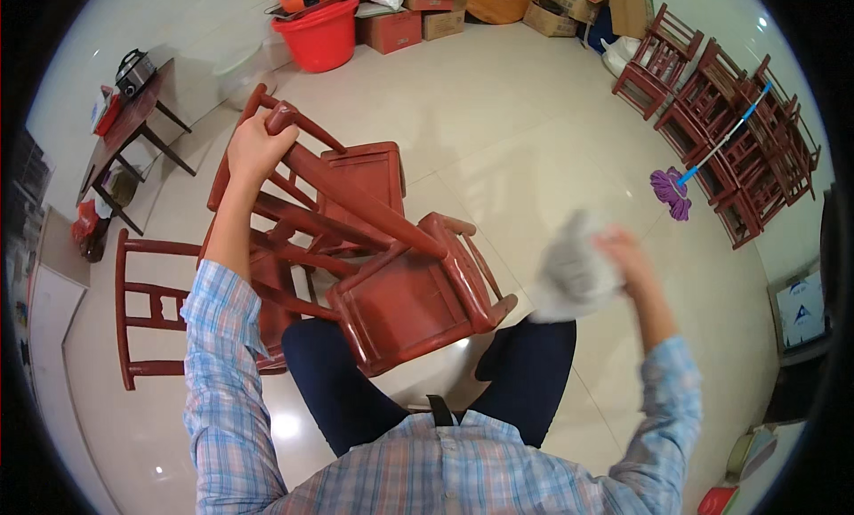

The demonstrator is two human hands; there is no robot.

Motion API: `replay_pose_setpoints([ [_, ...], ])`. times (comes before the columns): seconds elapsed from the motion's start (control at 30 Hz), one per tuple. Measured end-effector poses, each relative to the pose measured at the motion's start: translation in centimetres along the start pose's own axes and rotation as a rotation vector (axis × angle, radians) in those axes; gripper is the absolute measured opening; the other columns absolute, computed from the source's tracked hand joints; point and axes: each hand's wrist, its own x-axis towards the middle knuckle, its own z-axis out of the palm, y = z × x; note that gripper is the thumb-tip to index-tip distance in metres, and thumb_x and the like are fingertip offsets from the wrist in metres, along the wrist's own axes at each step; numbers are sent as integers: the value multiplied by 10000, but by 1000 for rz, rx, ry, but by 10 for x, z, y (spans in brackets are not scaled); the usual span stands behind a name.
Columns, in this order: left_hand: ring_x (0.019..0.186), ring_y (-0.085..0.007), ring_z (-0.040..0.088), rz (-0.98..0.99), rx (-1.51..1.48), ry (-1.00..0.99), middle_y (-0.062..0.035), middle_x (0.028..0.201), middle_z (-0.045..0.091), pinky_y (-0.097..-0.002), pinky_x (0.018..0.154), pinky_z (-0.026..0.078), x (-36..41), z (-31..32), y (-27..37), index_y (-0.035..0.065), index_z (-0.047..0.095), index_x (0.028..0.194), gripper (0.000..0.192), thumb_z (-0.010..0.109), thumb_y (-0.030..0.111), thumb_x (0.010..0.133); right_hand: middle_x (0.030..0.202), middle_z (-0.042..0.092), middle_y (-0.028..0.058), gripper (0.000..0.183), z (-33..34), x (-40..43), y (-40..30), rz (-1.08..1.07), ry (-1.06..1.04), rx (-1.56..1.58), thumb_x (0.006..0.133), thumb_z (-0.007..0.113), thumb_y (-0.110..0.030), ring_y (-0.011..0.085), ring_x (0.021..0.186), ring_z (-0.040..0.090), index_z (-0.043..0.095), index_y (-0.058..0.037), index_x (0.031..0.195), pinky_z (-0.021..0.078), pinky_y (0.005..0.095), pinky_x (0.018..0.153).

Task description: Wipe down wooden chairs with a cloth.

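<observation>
A reddish-brown wooden chair [403,305] is tilted in front of me, its seat by my knees. My left hand [257,148] grips the end of one of its wooden bars at upper left. Out to the right of the chair, my right hand [624,258] holds a greyish-white cloth [575,275]; both are blurred, and the cloth appears apart from the wood. Behind the tilted chair stands a second red wooden chair [363,188], partly covered by it. Another chair's slatted back [155,308] shows at the left, the rest partly hidden by my arm.
Small wooden chairs [727,135] are stacked along the right wall, with a purple mop [670,193] leaning there. A red tub [320,41] and cardboard boxes [390,33] line the far wall. At left, a narrow table [133,111] carries an electric cooker [135,73]. The floor [507,128] is glossy tile.
</observation>
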Motion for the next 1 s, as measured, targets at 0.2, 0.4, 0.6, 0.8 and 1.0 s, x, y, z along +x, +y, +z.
replay_pose_setpoints([
  [0.2, 721, -278, 638, -30, 26, -11, -118, 698, 641, -378, 683, 476, 4, 6, -1, 96, 673, 925, 394, 573, 376, 666, 1186, 430, 219, 639, 232, -47, -49, -514, -291, -728, 737, 686, -342, 417, 1068, 469, 444, -172, 1303, 428, 459, 913],
  [0.4, 684, -243, 621, -61, -11, -68, -102, 679, 619, -371, 653, 465, 4, 6, 21, 65, 646, 896, 365, 575, 355, 688, 1219, 428, 220, 726, 203, -85, -38, -373, -426, -878, 674, 712, -242, 426, 1071, 477, 405, -245, 1331, 484, 481, 823],
  [0.6, 878, -334, 628, 138, 40, -57, -165, 881, 658, -417, 753, 474, 16, 23, 27, 55, 612, 1016, 618, 591, 608, 740, 1288, 431, 180, 646, 193, -76, 3, -324, -323, -718, 663, 728, -194, 420, 1058, 512, 498, -322, 1253, 500, 457, 820],
  [0.8, 899, -301, 628, 30, 8, -326, -149, 913, 657, -384, 784, 464, 15, 13, 8, 61, 608, 1087, 635, 592, 598, 748, 1203, 486, 156, 581, 191, -53, 20, -317, -322, -664, 672, 686, -154, 353, 1063, 537, 533, -257, 1223, 460, 399, 883],
  [1.0, 849, -259, 633, -19, 174, -402, -129, 880, 658, -368, 774, 467, -8, 5, -78, 76, 614, 1053, 584, 622, 575, 751, 1182, 500, 139, 569, 185, -31, 25, -257, -308, -600, 676, 681, -158, 335, 1055, 542, 539, -275, 1215, 462, 392, 873],
])
